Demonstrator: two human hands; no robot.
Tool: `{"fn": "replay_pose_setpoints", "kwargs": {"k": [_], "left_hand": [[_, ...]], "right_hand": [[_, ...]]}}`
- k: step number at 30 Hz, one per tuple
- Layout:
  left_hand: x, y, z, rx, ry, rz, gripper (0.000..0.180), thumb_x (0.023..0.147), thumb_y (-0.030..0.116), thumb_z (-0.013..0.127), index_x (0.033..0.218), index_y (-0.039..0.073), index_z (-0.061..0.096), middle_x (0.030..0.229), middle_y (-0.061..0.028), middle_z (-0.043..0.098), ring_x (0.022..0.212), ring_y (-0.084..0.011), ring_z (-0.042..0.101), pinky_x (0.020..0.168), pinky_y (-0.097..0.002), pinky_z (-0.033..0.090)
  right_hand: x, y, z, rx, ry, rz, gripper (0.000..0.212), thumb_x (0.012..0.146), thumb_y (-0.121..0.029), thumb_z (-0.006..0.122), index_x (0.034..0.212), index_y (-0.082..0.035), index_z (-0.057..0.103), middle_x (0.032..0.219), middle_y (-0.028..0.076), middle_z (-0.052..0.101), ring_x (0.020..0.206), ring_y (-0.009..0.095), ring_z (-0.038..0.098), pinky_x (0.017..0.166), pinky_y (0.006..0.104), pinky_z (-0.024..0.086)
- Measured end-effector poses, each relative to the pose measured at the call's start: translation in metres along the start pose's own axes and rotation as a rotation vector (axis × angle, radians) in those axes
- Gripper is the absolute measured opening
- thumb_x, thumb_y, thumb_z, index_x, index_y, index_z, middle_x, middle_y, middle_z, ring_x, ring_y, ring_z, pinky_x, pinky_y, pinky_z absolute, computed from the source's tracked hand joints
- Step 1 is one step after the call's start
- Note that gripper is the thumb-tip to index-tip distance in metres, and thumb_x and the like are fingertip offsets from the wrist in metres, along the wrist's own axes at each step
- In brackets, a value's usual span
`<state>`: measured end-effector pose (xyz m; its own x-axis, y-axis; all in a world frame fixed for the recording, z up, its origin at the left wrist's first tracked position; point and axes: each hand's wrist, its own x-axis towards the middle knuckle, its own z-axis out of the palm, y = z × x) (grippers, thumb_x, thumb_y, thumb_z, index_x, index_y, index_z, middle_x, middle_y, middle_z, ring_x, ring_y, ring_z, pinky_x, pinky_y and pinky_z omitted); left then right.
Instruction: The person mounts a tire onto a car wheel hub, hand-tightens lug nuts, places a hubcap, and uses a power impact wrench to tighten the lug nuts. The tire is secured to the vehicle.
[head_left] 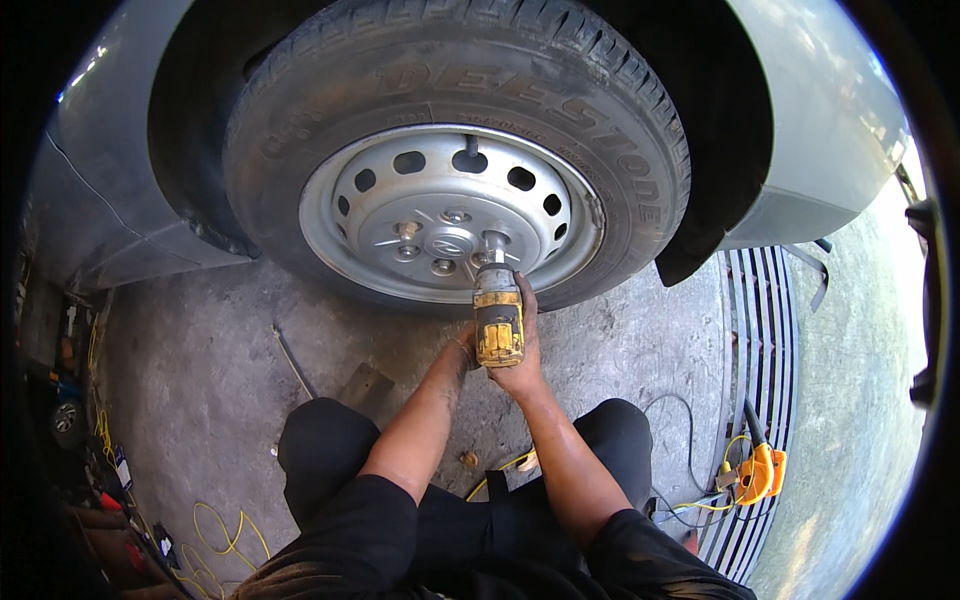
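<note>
A yellow and black cordless impact wrench (498,325) points away from me at the wheel. Its socket (494,243) sits over a lug position on the right side of the silver steel rim (375,195). My right hand (529,340) is closed around the wrench, with fingers along its right side. From the left, my left hand (466,343) closes on the wrench low down, its fingers mostly hidden behind the tool body. Several other lug nuts (443,267) show around the hub cap (449,243). The black tyre (270,130) surrounds the rim, mounted on a grey vehicle.
Grey bodywork (810,130) flanks the wheel. A metal bar (293,362) lies on the concrete floor by my left knee. On the right, an orange tool (760,474) with cables rests on a slotted floor grate (755,360). Yellow cord (230,540) coils at lower left.
</note>
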<state>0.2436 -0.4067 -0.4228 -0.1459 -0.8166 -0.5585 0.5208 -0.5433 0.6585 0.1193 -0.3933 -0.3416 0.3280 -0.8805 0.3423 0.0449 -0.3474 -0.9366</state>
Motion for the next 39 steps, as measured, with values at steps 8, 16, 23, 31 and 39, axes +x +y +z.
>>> {"fn": "replay_pose_setpoints", "kwargs": {"k": [8, 16, 23, 31, 39], "left_hand": [[0.003, 0.009, -0.005, 0.001, -0.011, 0.022, 0.054, 0.099, 0.056, 0.048, 0.126, 0.011, 0.061, 0.113, -0.0075, 0.070, 0.098, -0.0199, 0.069, 0.084, -0.0378, 0.058], [-0.002, -0.012, -0.011, -0.003, 0.001, -0.015, 0.054, 0.099, 0.056, 0.049, 0.126, 0.010, 0.061, 0.113, -0.0078, 0.069, 0.098, -0.0199, 0.069, 0.084, -0.0376, 0.058], [-0.012, -0.019, -0.015, -0.005, 0.018, -0.027, 0.054, 0.100, 0.055, 0.049, 0.126, 0.010, 0.061, 0.112, -0.0081, 0.069, 0.098, -0.0198, 0.069, 0.084, -0.0374, 0.058], [-0.017, -0.030, -0.022, -0.017, 0.029, -0.035, 0.054, 0.100, 0.055, 0.049, 0.125, 0.009, 0.061, 0.112, -0.0084, 0.069, 0.098, -0.0198, 0.069, 0.084, -0.0371, 0.058], [-0.010, -0.032, -0.022, -0.037, 0.017, -0.030, 0.054, 0.101, 0.055, 0.049, 0.125, 0.008, 0.060, 0.111, -0.0087, 0.069, 0.098, -0.0197, 0.069, 0.085, -0.0369, 0.059]], "right_hand": [[-0.001, -0.001, 0.006, -0.002, -0.018, -0.019, 0.105, 0.078, -0.008, 0.080, 0.157, -0.007, 0.012, 0.130, 0.018, 0.057, 0.116, 0.026, 0.060, 0.101, 0.0367, 0.047], [-0.002, 0.013, 0.004, -0.105, 0.059, -0.018, 0.115, 0.062, -0.024, 0.092, 0.155, -0.010, 0.027, 0.140, 0.022, 0.050, 0.128, 0.041, 0.051, 0.105, 0.0457, 0.045], [-0.002, 0.010, 0.008, -0.087, 0.072, 0.006, 0.115, 0.061, -0.020, 0.092, 0.156, -0.011, 0.027, 0.139, 0.022, 0.051, 0.123, 0.040, 0.056, 0.101, 0.0460, 0.049], [-0.002, 0.013, 0.009, -0.119, 0.086, -0.061, 0.111, 0.064, -0.013, 0.089, 0.155, -0.007, 0.027, 0.138, 0.020, 0.054, 0.121, 0.035, 0.059, 0.100, 0.0407, 0.049], [-0.003, 0.010, 0.011, -0.031, 0.084, -0.043, 0.108, 0.066, -0.011, 0.088, 0.155, -0.006, 0.026, 0.136, 0.019, 0.056, 0.120, 0.032, 0.060, 0.100, 0.0394, 0.049]]}}
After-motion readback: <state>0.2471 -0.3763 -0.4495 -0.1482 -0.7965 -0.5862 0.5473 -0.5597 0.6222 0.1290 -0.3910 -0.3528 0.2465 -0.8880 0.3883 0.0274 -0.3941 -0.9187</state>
